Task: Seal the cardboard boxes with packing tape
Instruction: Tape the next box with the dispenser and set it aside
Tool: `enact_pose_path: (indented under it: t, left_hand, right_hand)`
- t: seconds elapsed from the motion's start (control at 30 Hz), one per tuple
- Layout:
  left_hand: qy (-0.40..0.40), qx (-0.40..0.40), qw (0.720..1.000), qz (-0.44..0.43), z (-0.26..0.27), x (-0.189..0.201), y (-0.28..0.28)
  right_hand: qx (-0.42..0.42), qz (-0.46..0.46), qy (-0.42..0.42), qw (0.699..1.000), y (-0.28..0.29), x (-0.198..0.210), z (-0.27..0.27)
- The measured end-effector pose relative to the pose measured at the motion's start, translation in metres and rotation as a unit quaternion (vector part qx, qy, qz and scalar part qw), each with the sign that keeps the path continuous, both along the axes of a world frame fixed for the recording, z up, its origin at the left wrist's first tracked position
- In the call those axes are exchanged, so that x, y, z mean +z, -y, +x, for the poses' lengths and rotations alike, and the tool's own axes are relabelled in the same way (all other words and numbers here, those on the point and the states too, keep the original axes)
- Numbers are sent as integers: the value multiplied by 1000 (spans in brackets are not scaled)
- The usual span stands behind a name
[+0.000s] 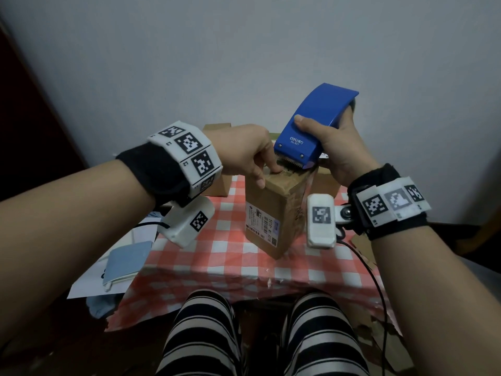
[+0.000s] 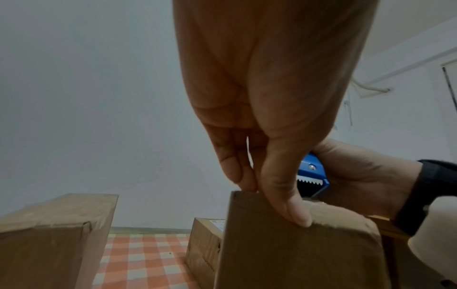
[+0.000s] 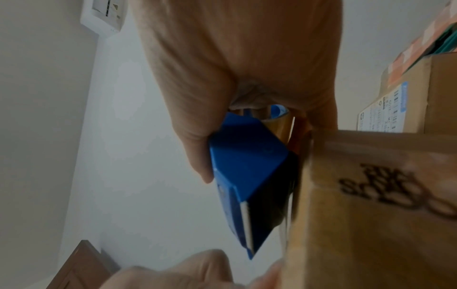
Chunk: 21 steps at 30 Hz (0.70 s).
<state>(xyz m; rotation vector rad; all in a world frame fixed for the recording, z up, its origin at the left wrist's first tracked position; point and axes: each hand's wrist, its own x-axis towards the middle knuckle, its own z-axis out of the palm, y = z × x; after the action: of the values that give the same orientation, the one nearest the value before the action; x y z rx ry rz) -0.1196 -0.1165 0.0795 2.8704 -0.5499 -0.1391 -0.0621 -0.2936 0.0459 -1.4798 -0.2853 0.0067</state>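
A tall cardboard box (image 1: 271,213) with a shipping label stands upright on the checked table. My left hand (image 1: 267,176) holds its top: the thumb lies down the near face and a finger presses on the top surface. In the left wrist view the thumb (image 2: 291,205) lies over the box (image 2: 296,254) edge. My right hand (image 1: 325,139) grips a blue tape dispenser (image 1: 311,123), tilted, its toothed blade against the box top beside my left finger. In the right wrist view the dispenser (image 3: 247,166) and its tape roll (image 3: 289,127) sit against the box (image 3: 371,215).
More cardboard boxes stand behind, at the left (image 1: 217,185) and right (image 1: 328,180). The red-and-white checked cloth (image 1: 217,256) covers the small table. Papers and a blue notebook (image 1: 127,261) lie at its left. A black cable (image 1: 374,280) hangs on the right. A wall is close behind.
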Motion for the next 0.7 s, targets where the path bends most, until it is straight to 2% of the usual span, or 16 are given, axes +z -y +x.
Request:
enact_pose_path:
  t: [0.13, 0.33, 0.5, 0.7]
  left_hand:
    - [16, -10, 1000, 3, -4, 3, 2]
    - [-9, -13, 1000, 14, -4, 3, 5]
    - [-5, -35, 999, 8, -2, 3, 7]
    - [-7, -34, 999, -38, -4, -2, 2]
  right_hand:
    - [-7, 0, -1, 1000, 1, -1, -1]
    - [-5, -18, 4, 1000, 0, -2, 0]
    - [10, -48, -35, 998, 5, -1, 3]
    - [-3, 20, -67, 998, 6, 0, 1]
